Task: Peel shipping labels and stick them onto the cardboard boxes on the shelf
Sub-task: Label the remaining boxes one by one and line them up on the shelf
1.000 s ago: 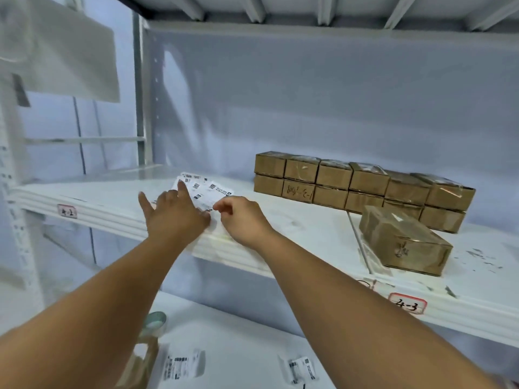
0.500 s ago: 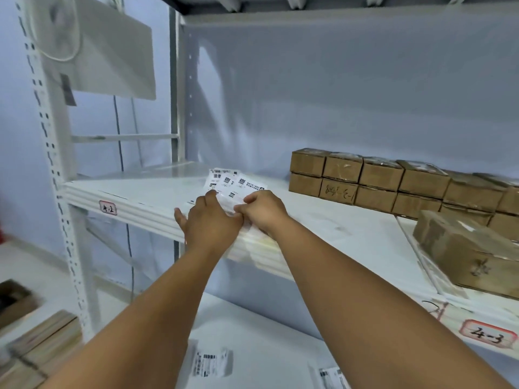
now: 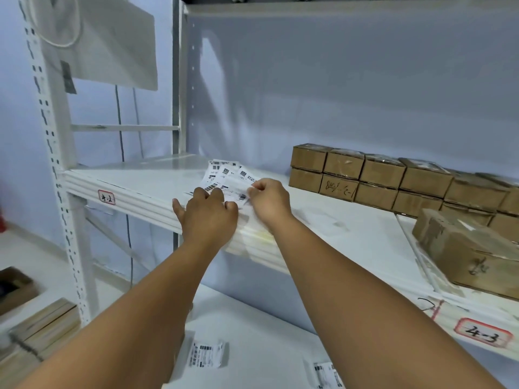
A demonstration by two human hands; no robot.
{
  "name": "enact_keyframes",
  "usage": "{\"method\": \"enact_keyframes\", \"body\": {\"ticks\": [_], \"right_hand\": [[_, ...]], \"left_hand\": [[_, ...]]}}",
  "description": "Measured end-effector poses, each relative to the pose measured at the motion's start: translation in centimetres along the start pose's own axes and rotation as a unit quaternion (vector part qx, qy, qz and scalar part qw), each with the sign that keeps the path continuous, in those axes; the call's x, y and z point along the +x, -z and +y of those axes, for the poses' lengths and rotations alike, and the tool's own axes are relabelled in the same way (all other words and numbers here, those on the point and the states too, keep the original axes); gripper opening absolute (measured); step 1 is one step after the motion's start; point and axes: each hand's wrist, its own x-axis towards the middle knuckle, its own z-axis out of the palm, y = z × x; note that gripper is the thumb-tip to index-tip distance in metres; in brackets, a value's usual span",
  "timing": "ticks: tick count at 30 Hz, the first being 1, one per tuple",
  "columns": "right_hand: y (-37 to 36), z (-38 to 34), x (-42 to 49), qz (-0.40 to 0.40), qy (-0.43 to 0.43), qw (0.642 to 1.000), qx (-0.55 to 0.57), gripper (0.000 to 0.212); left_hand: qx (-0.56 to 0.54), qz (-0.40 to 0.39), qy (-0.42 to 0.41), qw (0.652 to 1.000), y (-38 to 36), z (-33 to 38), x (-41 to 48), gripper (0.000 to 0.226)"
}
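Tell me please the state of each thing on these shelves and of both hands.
labels: fanned out on the shelf
left hand: presses on the labels
right hand: pinches one label's edge
boxes: closed, stacked two high
lone box: closed, apart from the boxes
lower labels: loose on the lower shelf

A fanned sheaf of white shipping labels (image 3: 224, 176), printed with barcodes and QR codes, lies flat near the front edge of the white shelf (image 3: 134, 181). Further right, small brown cardboard boxes (image 3: 382, 175) stand taped shut in a row two high along its rear. A larger box (image 3: 463, 256) sits askew in front of them.
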Motion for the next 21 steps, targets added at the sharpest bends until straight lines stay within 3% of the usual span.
{"method": "enact_keyframes", "body": {"ticks": [6,12,14,16,18,19,21], "right_hand": [[0.6,0.0,0.0,0.109,-0.072,0.974,0.187,0.014],[3.4,-0.8,-2.1,0.146,-0.023,0.969,0.197,0.01],[5.3,-1.3,-3.1,0.146,0.008,0.971,0.189,0.006],[7.1,-1.9,-4.1,0.144,0.026,0.971,0.188,0.005],[8.5,-2.3,-5.0,0.143,0.031,0.971,0.188,0.006],[9.2,-2.3,-5.5,0.145,0.033,0.97,0.19,0.009],[10.2,-1.9,-6.4,0.145,0.04,0.969,0.195,0.014]], "left_hand": [[0.015,-0.039,0.003,0.999,0.4,0.2,0.1,0.027],[0.007,-0.062,-0.016,0.998,1.0,0.4,-0.1,0.034],[0.046,-0.035,-0.044,0.997,1.1,0.4,-0.1,0.045],[0.041,0.046,-0.13,0.99,1.4,1.7,-0.5,0.049],[-0.139,0.053,-0.176,0.973,2.3,4.2,-1.6,0.034],[-0.271,0.003,-0.143,0.952,3.2,6.2,-2.6,0.035],[-0.478,-0.099,-0.041,0.872,4.3,9.8,-4.2,0.044]]}}
